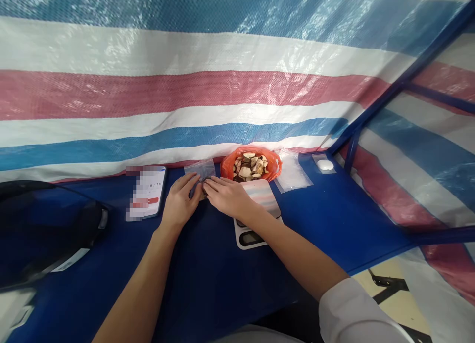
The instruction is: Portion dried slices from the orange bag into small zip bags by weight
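Both of my hands are together over a small clear plastic bag (202,169) lying on the blue table (208,283). My left hand (181,199) has its fingers bent onto the bag's left side. From the other side, my right hand (229,198) presses its fingers together on the bag's near part. Something dark seems to be under the fingertips, mostly hidden. Beside my right hand is a white kitchen scale (261,197), partly covered by my forearm. Just behind it an open orange plastic bag (275,166) holds pale slices with dark edges (249,167).
A phone (155,192) showing numbers lies left of my hands. To the right are flat clear bags (293,172) and a white round object (325,165) on clear plastic. A black bag (44,234) stands at left. Striped sheeting (185,93) and a blue frame (371,105) enclose the table.
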`<action>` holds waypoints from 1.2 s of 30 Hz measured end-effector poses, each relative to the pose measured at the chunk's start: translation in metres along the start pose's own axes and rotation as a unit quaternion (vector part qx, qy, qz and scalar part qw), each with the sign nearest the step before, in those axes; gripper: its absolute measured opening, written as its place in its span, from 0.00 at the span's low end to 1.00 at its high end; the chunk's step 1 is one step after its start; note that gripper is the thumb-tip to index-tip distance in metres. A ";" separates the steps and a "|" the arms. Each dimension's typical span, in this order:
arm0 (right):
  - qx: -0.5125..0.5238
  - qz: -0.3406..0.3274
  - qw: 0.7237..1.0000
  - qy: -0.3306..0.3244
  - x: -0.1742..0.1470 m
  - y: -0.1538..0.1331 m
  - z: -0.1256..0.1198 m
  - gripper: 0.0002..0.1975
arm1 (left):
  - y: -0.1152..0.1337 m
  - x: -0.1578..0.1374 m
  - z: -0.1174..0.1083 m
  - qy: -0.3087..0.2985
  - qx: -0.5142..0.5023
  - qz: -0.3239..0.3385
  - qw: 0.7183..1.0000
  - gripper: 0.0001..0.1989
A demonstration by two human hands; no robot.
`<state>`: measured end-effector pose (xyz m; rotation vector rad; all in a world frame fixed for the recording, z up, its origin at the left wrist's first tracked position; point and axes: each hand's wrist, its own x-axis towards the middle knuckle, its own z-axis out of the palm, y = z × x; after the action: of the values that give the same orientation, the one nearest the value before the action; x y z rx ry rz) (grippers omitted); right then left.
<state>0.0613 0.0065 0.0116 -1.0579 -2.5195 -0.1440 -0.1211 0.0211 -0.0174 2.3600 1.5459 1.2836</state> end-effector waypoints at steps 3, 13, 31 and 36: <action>0.007 0.012 1.000 0.025 -0.015 0.002 -0.013 0.17 | 0.011 -0.001 0.000 0.014 0.013 0.027 0.999 0.16; 0.006 0.104 0.991 0.080 -0.102 0.048 -0.050 0.14 | 0.066 -0.027 0.007 -0.013 0.059 0.044 0.997 0.14; -0.006 0.245 0.970 0.007 -0.177 0.106 -0.036 0.19 | 0.057 -0.034 0.021 -0.038 0.129 0.017 0.991 0.18; -0.010 0.251 0.968 0.000 -0.176 0.102 -0.034 0.19 | 0.054 -0.031 0.023 -0.062 0.131 0.024 0.989 0.20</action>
<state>0.2551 -0.0462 -0.0343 -1.6603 -2.1693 -0.0243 -0.0712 -0.0209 -0.0275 2.5891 1.7218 0.9708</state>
